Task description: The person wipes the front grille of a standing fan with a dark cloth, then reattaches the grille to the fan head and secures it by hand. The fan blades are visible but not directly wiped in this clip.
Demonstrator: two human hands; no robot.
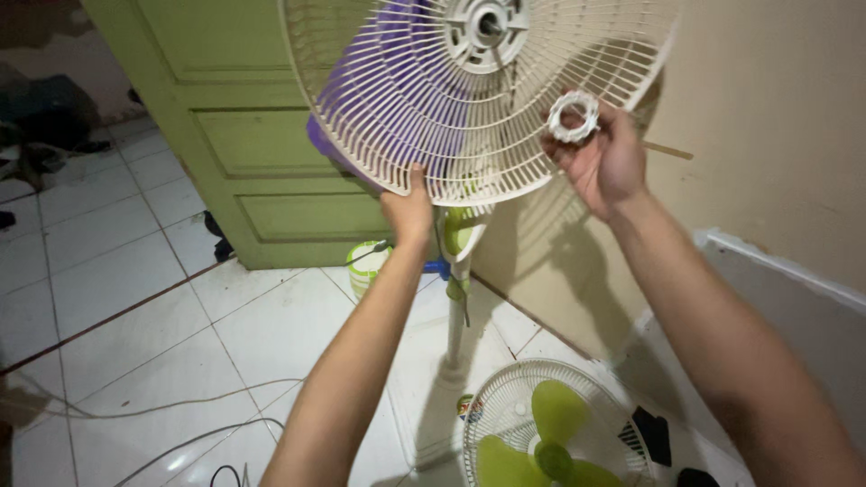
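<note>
A white rear fan grille (424, 108) sits on top of a standing fan's white pole (456, 316), with a purple cloth (379, 99) behind it. My left hand (408, 209) grips the grille's lower rim. Raised at the grille's right side, my right hand (603, 158) pinches a white ring-shaped plastic nut (573, 117) between its fingers. The motor shaft and hub (487, 27) show at the grille's middle, at the top of the view.
On the tiled floor lie the white front grille (505, 406) with the green fan blades (541, 446) in it, several cables (180, 415) and a small bucket (368, 266). A green door (244, 135) stands behind, a beige wall (776, 117) to the right.
</note>
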